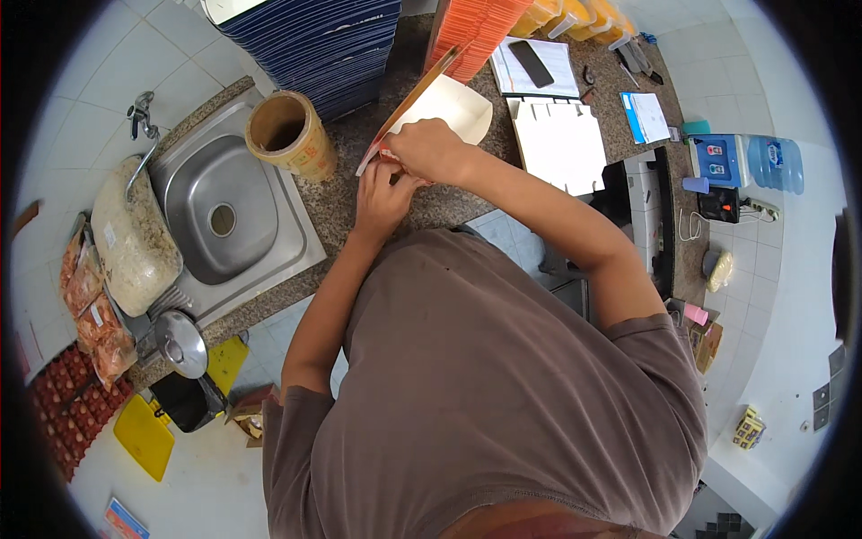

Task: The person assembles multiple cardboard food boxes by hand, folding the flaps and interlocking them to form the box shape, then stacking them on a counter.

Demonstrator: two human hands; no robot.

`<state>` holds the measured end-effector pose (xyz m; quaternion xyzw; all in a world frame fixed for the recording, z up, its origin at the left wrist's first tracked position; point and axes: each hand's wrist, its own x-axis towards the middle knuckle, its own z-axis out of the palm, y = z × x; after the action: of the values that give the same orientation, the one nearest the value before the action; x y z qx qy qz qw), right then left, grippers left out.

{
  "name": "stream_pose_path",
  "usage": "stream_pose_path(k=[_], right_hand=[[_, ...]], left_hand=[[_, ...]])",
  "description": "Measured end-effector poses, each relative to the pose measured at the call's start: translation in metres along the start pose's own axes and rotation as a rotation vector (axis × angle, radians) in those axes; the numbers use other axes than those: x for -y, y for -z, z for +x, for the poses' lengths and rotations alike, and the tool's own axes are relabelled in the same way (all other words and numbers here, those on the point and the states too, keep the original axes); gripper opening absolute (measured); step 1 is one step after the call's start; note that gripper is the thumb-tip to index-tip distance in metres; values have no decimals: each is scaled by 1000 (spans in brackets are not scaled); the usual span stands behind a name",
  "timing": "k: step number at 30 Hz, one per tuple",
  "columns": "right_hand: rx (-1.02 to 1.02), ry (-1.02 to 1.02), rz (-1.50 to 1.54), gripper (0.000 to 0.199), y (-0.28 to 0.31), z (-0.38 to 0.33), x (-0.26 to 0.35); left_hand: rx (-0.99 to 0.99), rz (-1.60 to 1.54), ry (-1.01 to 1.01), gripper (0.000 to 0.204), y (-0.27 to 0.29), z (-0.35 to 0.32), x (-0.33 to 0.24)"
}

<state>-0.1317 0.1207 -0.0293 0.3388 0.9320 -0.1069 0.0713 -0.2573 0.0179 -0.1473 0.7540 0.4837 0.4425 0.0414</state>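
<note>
A paper food box (453, 112), white inside with an orange-red outer wall, lies partly folded on the granite counter in front of me. My right hand (429, 151) is closed in a fist-like grip on its near corner. Just below, my left hand (384, 199) pinches the same corner from the near side. The fingertips of both hands meet there, and they hide the edge they hold. Behind the box rises a stack of orange cartons (476, 36). A taller stack of dark blue cartons (310, 49) stands to its left.
Left of my hands, a brown cylindrical container (314, 154) stands beside the steel sink (256, 193). To the right are white card sheets (561, 148), a phone (531, 63) on papers and orange-filled jugs (575, 16). A filled sack (135, 238) sits at the sink's far left.
</note>
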Motion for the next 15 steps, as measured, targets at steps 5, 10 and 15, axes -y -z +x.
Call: stream_pose_path(k=[5,10,15], right_hand=[[-34,25,16,18,-17,11,-1],[-75,-78,164,23,-21,1,-2],[-87,-173,508,46,-23,-24,21]], left_hand=[[35,-75,-11,16,-8,-4,-1],[37,-38,-15,28,-19,-3,-5],[72,-177,138,27,-33,-14,4]])
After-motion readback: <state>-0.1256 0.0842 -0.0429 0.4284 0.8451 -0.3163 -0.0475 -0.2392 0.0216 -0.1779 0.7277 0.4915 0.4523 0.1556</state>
